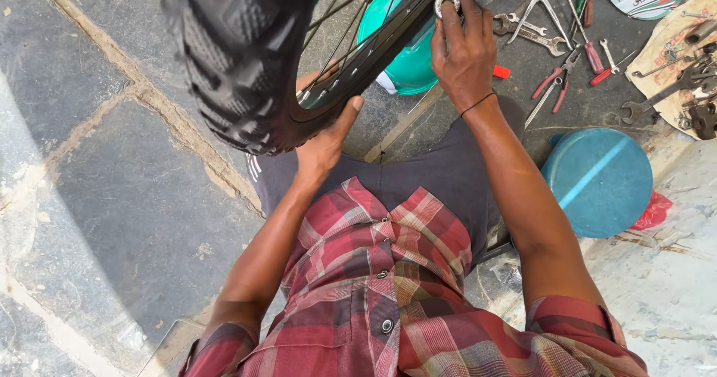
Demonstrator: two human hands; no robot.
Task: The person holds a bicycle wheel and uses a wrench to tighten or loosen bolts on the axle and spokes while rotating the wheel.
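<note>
A knobby bicycle wheel (246,56) stands upright over the stone floor (97,160). The left hand (325,142) grips its rim from below. The right hand (463,48) pinches a small metal ring (447,2) at the hub. Wrenches and pliers (556,56) lie near the floor's far right edge, beside a blue round lid (597,183).

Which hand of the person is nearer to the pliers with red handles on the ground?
The right hand. It is up at the wheel hub, just left of the red-handled pliers in the picture. The left hand grips the wheel rim, farther from them.
</note>
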